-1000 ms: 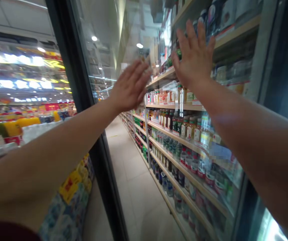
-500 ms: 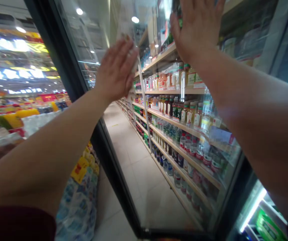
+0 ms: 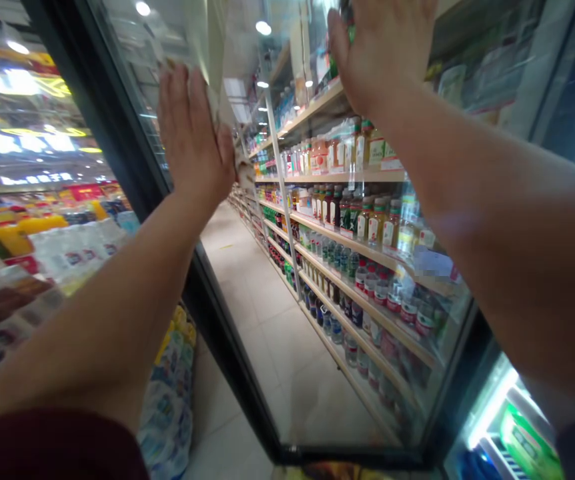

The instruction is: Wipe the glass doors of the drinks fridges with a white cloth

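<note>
My left hand (image 3: 195,137) lies flat against the glass door (image 3: 312,413), fingers stretched upward and thumb to the right. Something pale and crumpled, perhaps a cloth, shows beside its thumb and at its fingertips; the palm hides the rest. Higher and to the right, my right hand (image 3: 385,57) is up against the same pane with its thumb spread away. Its fingertips are cut off by the top of the view. The door's dark frame (image 3: 222,347) slants down on the left and runs along the bottom.
Shelves of bottled drinks (image 3: 377,220) and a pale floor (image 3: 247,293) appear in the glass. Plastic-wrapped packs (image 3: 167,400) stand low on the left, with bagged goods (image 3: 77,247) behind. A lit cooler with a green package (image 3: 527,433) is at lower right.
My left hand has moved left across the glass, its fingers now pointing more upward. My right hand stays in nearly the same place, slightly higher and further left in view.
</note>
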A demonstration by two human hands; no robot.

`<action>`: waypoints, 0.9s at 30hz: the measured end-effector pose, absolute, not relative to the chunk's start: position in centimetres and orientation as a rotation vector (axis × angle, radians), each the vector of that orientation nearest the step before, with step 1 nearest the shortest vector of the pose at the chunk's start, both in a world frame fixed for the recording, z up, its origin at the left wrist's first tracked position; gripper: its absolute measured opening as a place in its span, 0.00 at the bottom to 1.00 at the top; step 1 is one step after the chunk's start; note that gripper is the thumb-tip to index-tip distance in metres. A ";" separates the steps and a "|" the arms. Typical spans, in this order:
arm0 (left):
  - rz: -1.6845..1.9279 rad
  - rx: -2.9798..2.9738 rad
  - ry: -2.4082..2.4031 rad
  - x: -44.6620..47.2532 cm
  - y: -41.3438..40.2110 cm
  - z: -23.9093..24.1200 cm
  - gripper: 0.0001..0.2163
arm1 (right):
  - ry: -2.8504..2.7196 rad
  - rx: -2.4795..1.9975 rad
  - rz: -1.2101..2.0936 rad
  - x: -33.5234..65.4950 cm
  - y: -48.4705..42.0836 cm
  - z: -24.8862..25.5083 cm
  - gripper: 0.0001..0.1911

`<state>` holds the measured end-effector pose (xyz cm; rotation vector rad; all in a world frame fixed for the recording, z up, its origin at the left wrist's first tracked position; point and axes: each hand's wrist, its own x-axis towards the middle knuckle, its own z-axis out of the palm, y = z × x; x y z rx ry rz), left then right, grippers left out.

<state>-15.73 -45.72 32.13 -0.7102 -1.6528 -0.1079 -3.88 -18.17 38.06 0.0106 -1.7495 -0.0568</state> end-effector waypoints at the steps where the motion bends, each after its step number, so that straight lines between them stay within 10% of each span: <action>1: -0.099 -0.744 -1.624 -15.8 -45.5 31.2 0.36 | -1.751 0.013 -0.057 -3.9 -18.2 38.1 0.34; 18: 0.276 -1.268 -1.458 -13.3 -43.6 15.5 0.28 | -1.719 0.052 -0.031 -4.6 -17.7 38.0 0.32; 27: -0.210 -0.790 -1.556 -13.4 -44.7 11.3 0.40 | -1.831 -0.214 -0.096 -4.0 -19.2 39.1 0.31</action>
